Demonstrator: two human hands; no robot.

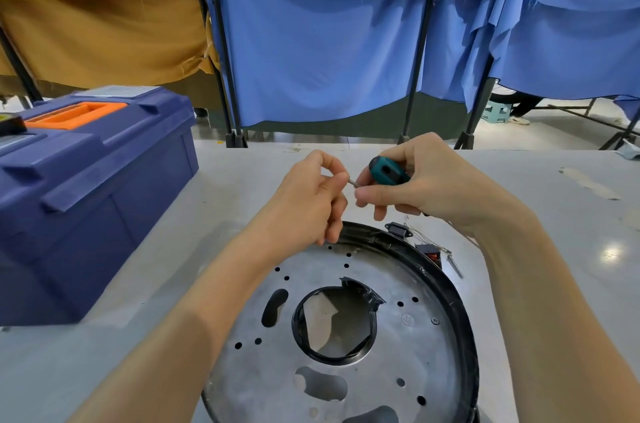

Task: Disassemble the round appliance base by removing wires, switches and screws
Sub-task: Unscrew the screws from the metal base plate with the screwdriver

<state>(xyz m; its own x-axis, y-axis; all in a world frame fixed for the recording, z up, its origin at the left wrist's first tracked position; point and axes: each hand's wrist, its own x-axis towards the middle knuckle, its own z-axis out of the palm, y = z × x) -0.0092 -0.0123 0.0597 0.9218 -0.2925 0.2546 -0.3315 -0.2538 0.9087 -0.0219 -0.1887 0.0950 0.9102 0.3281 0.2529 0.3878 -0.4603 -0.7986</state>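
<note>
The round base [408, 336] lies flat on the table [242, 180], close to me. Above its far rim, my right hand [426, 183] curls round the screwdriver [386, 173] handle. My left hand [311, 201] pinches its metal tip, I think to take off a screw. Two switches [429, 251] lie just beyond that rim.

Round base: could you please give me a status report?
Left hand pinches small metal piece; right hand grips screwdriver. Base flat on table. Switches out, beside rim. Nothing in the way.
</note>
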